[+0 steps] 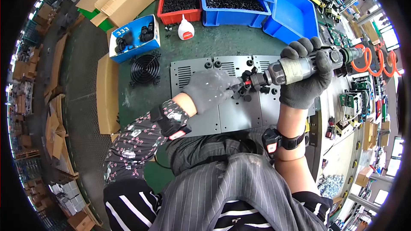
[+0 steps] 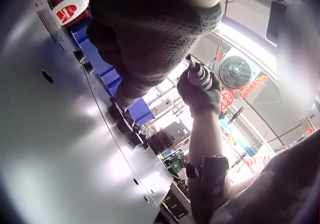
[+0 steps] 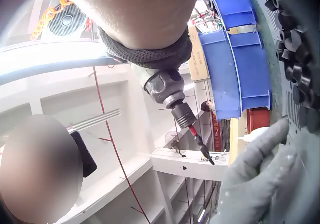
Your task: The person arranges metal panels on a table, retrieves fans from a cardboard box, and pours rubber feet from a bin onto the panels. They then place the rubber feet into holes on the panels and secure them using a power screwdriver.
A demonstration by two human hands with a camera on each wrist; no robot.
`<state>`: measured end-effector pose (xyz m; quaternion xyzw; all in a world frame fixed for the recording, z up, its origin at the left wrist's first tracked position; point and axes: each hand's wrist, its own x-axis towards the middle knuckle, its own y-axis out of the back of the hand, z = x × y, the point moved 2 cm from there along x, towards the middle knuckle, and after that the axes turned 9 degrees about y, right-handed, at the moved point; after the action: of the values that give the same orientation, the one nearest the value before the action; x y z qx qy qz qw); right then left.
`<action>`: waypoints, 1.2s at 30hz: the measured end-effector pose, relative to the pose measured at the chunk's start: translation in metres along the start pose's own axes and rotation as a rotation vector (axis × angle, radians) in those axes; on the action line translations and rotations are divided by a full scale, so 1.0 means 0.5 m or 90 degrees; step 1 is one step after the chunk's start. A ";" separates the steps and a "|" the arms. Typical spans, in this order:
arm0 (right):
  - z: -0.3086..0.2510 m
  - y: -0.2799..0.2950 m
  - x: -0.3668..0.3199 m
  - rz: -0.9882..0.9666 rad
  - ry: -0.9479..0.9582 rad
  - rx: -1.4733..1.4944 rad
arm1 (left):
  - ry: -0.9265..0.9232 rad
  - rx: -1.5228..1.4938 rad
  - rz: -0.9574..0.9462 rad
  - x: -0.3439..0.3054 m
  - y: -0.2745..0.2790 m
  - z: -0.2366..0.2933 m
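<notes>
My right hand [image 1: 306,75] grips an air screwdriver [image 1: 295,69], its red-collared bit [image 3: 200,141] aimed left over grey slotted metal panels [image 1: 239,117]. The right wrist view shows the bit bare of any screw. On the panels a loose pile of black rubber feet [image 3: 297,58] lies beneath the driver's front end. My left hand [image 1: 208,90] is low over the panels, fingers stretched toward the pile. In the left wrist view, its fingertips are right at several of the feet [image 2: 130,126]. Single feet [image 1: 217,64] stand along the panels' far edge.
Behind the panels are a red bin [image 1: 180,18] and a blue bin [image 1: 235,19] of small black parts, plus another blue bin [image 1: 295,13]. A white bottle [image 1: 186,30], box [image 1: 135,47] and black fan [image 1: 144,69] stand left. An orange coiled hose [image 1: 376,62] trails right.
</notes>
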<state>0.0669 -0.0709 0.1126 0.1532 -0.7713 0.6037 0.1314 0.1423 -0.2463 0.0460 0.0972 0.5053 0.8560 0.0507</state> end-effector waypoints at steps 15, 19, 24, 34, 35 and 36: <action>0.070 -0.006 -0.007 -0.041 -0.056 -0.130 | 0.308 -0.004 -0.017 -0.135 0.088 -0.082; 0.109 -0.018 -0.003 -0.046 -0.087 -0.170 | 0.227 -0.047 0.023 -0.160 0.068 -0.089; 0.174 -0.041 0.002 -0.072 -0.095 -0.311 | 0.249 0.030 0.097 -0.142 0.101 -0.132; 0.303 -0.065 0.030 -0.155 -0.085 -0.429 | 0.292 0.046 0.074 -0.097 0.103 -0.185; 0.317 -0.062 0.031 -0.173 -0.079 -0.433 | 0.293 0.046 0.076 -0.097 0.102 -0.186; 0.328 -0.059 0.035 -0.202 -0.069 -0.467 | 0.286 0.050 0.090 -0.097 0.101 -0.185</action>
<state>0.0597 -0.2384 0.1068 0.2447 -0.9082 0.2515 0.2282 0.1701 -0.3588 0.0411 -0.0585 0.5289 0.8372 -0.1264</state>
